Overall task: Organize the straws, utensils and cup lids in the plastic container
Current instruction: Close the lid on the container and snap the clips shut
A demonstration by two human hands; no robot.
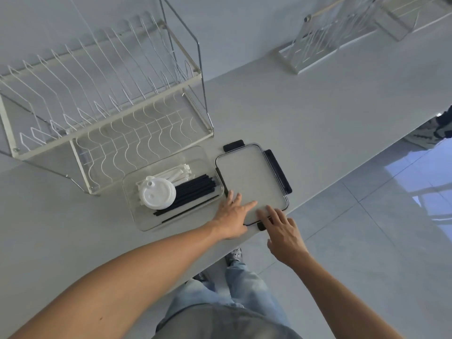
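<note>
Head view. A clear plastic container [137, 216] stands open on a pale grey table [305, 113], just left of centre of the frame. Inside it lie a bundle of black straws [195, 190], white utensils [177, 172] toward its upper side, and a stack of white cup lids [157, 195] resting partly over both. Two single black straws lie apart from the bundle, nearer the container's lower wall.

Just to the right of the container, its edge close against the container's right wall, the container lid [252, 179] lies flat on the table near the table's edge. It is clear with dark latches; one dark latch [278, 171] runs along its right side, another sits at its upper edge, and a third shows at its lower corner beside the right hand.

The left hand [232, 216] rests on the lid's lower left part, fingers extended and spread flat, gripping nothing. The right hand [283, 231] lies at the lid's lower right corner, fingers straight and touching the lid surface, likewise gripping nothing.

A white wire dish rack [102, 113] fills the upper left of the frame, directly above the container. A second wire rack [325, 42] stands in the upper right. Blue jeans and shoes of the person show at the bottom centre, over a glossy tiled floor [367, 241].
</note>
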